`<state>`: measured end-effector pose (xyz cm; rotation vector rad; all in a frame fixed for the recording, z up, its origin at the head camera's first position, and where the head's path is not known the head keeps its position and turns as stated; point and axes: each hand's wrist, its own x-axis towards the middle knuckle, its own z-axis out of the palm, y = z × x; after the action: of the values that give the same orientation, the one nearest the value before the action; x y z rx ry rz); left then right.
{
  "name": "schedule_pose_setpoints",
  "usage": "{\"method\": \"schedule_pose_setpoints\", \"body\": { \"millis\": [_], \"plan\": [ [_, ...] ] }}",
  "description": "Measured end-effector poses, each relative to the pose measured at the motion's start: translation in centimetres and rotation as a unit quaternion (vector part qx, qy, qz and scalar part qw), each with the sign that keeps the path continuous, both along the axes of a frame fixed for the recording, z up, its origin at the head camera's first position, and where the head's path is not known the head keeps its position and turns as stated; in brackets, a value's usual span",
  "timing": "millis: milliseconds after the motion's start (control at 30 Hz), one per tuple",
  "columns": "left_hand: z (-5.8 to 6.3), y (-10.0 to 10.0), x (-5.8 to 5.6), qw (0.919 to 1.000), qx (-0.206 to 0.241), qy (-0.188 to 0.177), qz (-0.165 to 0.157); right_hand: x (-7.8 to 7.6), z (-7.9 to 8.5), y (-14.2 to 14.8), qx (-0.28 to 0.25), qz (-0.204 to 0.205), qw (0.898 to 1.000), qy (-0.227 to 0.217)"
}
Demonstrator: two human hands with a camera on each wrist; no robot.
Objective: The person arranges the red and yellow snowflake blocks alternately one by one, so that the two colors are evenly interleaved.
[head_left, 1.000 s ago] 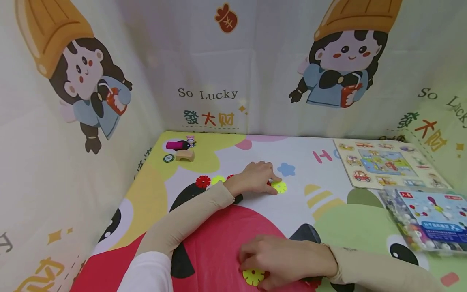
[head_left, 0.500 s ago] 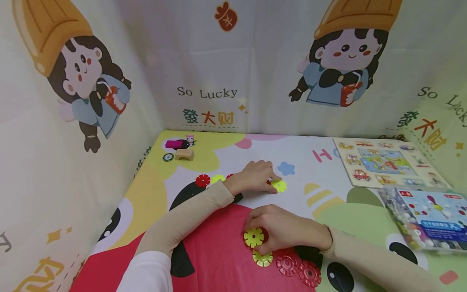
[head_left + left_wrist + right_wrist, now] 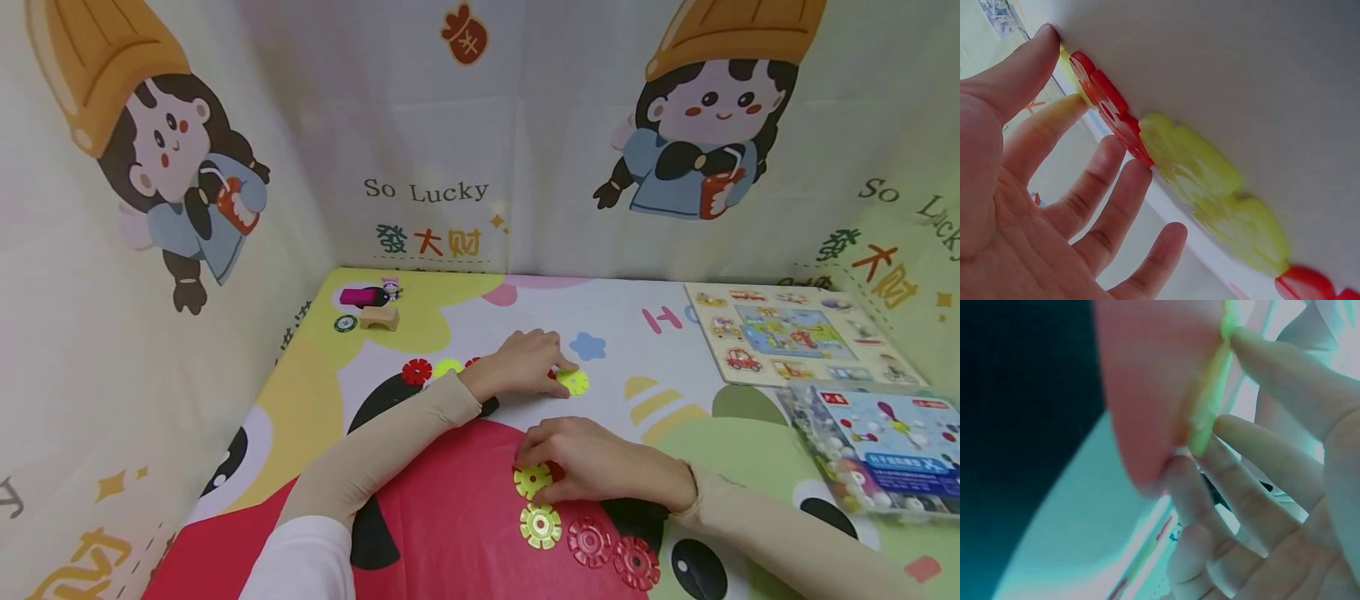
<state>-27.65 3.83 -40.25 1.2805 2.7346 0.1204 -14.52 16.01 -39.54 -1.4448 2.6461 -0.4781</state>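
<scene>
In the head view my left hand (image 3: 521,364) reaches to the far end of a row of notched plastic snowflake discs. Its thumb and index finger pinch a yellow disc (image 3: 575,382) at the edges; a red disc (image 3: 1110,103) and a lime disc (image 3: 1204,187) follow in the left wrist view. My forearm hides the row's middle, but a red disc (image 3: 417,372) shows at its left end. Nearer, my right hand (image 3: 581,458) pinches another yellow disc (image 3: 532,481) between thumb and fingers. Just below lie a yellow disc (image 3: 540,526) and two red discs (image 3: 590,542).
At the back right lies a wooden vehicle puzzle board (image 3: 806,335), with a clear box of molecule-model pieces (image 3: 873,450) in front of it. A wooden arch block (image 3: 379,317), a magenta item (image 3: 363,297) and a small figurine (image 3: 392,288) stand back left. Printed curtains surround the table.
My right hand has moved away from me with its yellow disc, then slightly right, bringing the nearby yellow and red discs into sight. My left hand has stayed in place.
</scene>
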Motion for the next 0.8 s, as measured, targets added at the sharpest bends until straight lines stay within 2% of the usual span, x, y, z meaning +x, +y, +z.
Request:
{"method": "schedule_pose_setpoints", "body": {
  "millis": [133,267,333,433,567,667,800],
  "plan": [
    [0.0,0.1,0.0,1.0,-0.001,0.001,-0.001,0.3,0.4,0.8,0.024,-0.022,0.999,0.006],
    [0.0,-0.1,0.0,1.0,0.002,0.001,-0.002,0.7,1.0,2.2,0.034,-0.05,0.998,-0.006],
    [0.0,-0.1,0.0,1.0,0.002,0.001,-0.003,1.1,1.4,3.2,0.047,-0.061,0.997,-0.033],
    [0.0,-0.2,0.0,1.0,0.001,-0.001,0.001,2.0,1.9,4.7,0.076,-0.067,0.99,-0.099],
    [0.1,-0.3,0.0,1.0,0.0,0.0,0.004,3.9,1.8,5.9,0.1,-0.055,0.982,-0.15],
    [0.1,-0.2,0.0,1.0,0.0,-0.003,0.0,5.6,1.2,6.1,0.085,-0.042,0.986,-0.139],
    [0.0,-0.2,0.0,1.0,0.0,-0.007,0.001,7.1,0.4,5.7,0.07,-0.065,0.99,-0.107]
  ]
}}
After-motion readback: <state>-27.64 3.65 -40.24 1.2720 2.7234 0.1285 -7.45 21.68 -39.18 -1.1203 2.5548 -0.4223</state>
